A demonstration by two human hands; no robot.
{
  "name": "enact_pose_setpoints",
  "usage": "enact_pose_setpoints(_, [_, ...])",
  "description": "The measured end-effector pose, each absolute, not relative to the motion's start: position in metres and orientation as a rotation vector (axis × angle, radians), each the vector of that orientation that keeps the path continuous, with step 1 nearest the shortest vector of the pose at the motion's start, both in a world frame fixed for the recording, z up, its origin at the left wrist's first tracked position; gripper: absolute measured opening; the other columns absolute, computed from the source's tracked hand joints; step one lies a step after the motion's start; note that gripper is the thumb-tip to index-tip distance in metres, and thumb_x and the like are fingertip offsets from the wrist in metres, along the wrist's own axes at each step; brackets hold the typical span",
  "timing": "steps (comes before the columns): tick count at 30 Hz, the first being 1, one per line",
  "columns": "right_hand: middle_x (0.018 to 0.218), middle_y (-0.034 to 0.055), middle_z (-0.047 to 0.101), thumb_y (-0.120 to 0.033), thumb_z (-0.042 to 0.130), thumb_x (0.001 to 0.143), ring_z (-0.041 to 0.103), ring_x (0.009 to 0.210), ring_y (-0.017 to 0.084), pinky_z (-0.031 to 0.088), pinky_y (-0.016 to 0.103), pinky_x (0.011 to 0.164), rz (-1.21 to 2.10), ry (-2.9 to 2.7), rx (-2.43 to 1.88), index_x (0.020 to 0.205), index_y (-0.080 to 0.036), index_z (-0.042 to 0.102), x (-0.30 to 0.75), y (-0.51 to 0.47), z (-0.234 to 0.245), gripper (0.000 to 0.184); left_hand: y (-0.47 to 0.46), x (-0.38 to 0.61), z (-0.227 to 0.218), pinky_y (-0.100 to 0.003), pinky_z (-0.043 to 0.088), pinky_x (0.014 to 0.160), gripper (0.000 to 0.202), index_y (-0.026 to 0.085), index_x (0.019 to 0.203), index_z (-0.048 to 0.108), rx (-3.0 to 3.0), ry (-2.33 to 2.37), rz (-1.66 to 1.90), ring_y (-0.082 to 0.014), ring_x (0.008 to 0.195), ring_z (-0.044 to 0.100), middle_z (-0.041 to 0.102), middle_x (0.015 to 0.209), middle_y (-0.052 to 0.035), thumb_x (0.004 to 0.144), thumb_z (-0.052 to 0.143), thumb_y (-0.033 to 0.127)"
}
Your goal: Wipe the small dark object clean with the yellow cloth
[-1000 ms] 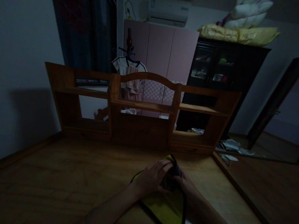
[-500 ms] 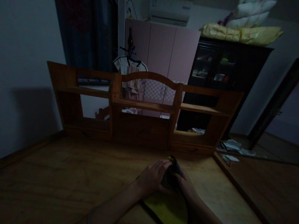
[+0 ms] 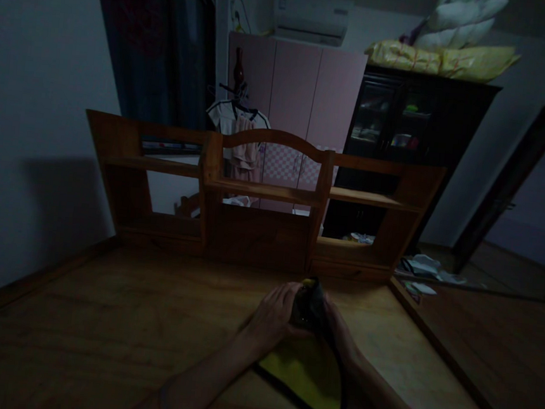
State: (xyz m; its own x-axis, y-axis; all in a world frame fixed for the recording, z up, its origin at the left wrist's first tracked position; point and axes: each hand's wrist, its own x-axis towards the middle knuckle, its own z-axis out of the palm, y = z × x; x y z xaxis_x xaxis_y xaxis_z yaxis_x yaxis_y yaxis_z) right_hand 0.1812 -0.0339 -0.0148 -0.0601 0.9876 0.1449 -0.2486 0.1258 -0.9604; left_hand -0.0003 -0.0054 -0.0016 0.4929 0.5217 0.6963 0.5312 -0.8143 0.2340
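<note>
A yellow cloth piece with black edging (image 3: 303, 373) hangs toward me over the wooden surface, its upper end bunched into a dark, opening-like fold. My left hand (image 3: 276, 313) is closed around the left side of that fold, thumb underneath and fingers over the top. On the other side, my right hand (image 3: 340, 331) grips the dark edge, most of its fingers hidden behind the cloth. Dim light hides what, if anything, lies inside the fold. A band circles my left wrist.
A wooden shelf unit (image 3: 264, 191) with cubbies stands across the far edge of the wooden surface (image 3: 124, 319). A raised wooden rail (image 3: 449, 366) runs along the right. Behind are a pink wardrobe (image 3: 295, 85), a dark cabinet (image 3: 417, 128) and hanging clothes (image 3: 240, 132).
Both hands have shifted slightly, and the fold between them has turned and opened wider toward me. The left fingers have drawn back from over the fold to its left side.
</note>
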Motion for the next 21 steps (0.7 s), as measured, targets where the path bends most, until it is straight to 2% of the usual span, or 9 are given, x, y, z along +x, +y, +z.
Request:
enact_pose_setpoints(4, [0.125,0.0055,0.063,-0.047,0.068,0.080,0.052,0.120,0.033,0.035,0.047,0.108,1.326,-1.171,-0.853,0.122,-0.021,0.065,0.186,-0.028,-0.018,0.049,-0.005,-0.001,-0.001,-0.046,0.049,0.097,0.080,0.016,0.133,0.033,-2.710,-0.979,-1.243,-0.0299,0.114,0.057,0.054,0.124,-0.0151,0.073,0.077,0.048])
enact_pose_setpoints(8, [0.129,0.0027,0.061,-0.031,0.068,0.079,0.050,0.123,0.030,0.030,0.046,0.111,1.104,-1.332,-0.970,0.124,-0.026,0.063,0.192,-0.026,-0.021,0.045,-0.005,-0.001,-0.002,-0.047,0.045,0.102,0.088,0.015,0.135,0.032,-2.737,-0.902,-1.176,-0.0310,0.118,0.053,0.053,0.127,-0.0158,0.071,0.078,0.053])
enact_pose_setpoints(11, [0.131,0.0030,0.059,-0.028,0.065,0.081,0.048,0.125,0.029,0.029,0.045,0.112,0.932,-1.449,-1.013,0.127,-0.025,0.060,0.195,-0.027,-0.025,0.046,-0.007,-0.001,0.000,-0.048,0.043,0.104,0.086,0.018,0.138,0.031,-2.755,-0.834,-1.120,-0.0307,0.120,0.052,0.052,0.129,-0.0151,0.074,0.075,0.054])
enact_pose_setpoints(15, [0.129,0.0058,0.060,-0.028,0.060,0.086,0.052,0.120,0.030,0.036,0.046,0.107,0.801,-1.578,-1.004,0.130,-0.023,0.056,0.194,-0.027,-0.026,0.044,-0.007,-0.001,0.001,-0.050,0.041,0.105,0.088,0.019,0.143,0.027,-2.771,-0.769,-1.060,-0.0319,0.123,0.049,0.049,0.132,-0.0157,0.076,0.076,0.048])
enact_pose_setpoints(18, [0.119,0.0074,0.065,-0.029,0.057,0.090,0.059,0.109,0.030,0.045,0.044,0.097,0.726,-1.643,-1.025,0.125,-0.021,0.059,0.192,-0.028,-0.024,0.036,-0.006,-0.001,-0.001,-0.049,0.041,0.105,0.091,0.019,0.143,0.027,-2.792,-0.715,-1.027,-0.0320,0.124,0.047,0.046,0.134,-0.0158,0.073,0.078,0.045])
enact_pose_setpoints(21, [0.107,0.0071,0.069,-0.029,0.056,0.090,0.064,0.096,0.029,0.050,0.040,0.086,0.669,-1.645,-1.090,0.117,-0.020,0.062,0.191,-0.032,-0.020,0.029,-0.007,0.000,-0.002,-0.049,0.040,0.106,0.087,0.019,0.143,0.028,-2.810,-0.656,-1.023,-0.0320,0.126,0.045,0.044,0.137,-0.0163,0.076,0.073,0.052])
